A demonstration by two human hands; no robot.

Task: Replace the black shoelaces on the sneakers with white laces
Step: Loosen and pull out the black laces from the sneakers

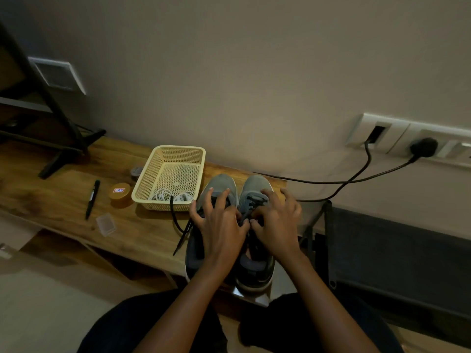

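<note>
Two grey sneakers stand side by side on the wooden table, toes toward the wall: the left sneaker (pixel 220 182) and the right sneaker (pixel 256 183). My left hand (pixel 219 225) lies over the left sneaker, its thumb and forefinger meeting the black lace (pixel 254 201) of the right sneaker. My right hand (pixel 276 220) pinches that same lace near the eyelets, other fingers spread. A loose black lace (pixel 175 217) trails from the basket rim across the table. White laces (pixel 169 196) lie coiled in the cream basket (pixel 196 154).
Left of the basket sit a round orange tin (pixel 119 191), a black pen (pixel 92 198) and a small clear plastic case (pixel 105 223). A black stand (pixel 63 149) occupies the far left. Two black cables (pixel 356 179) run from wall sockets behind the sneakers.
</note>
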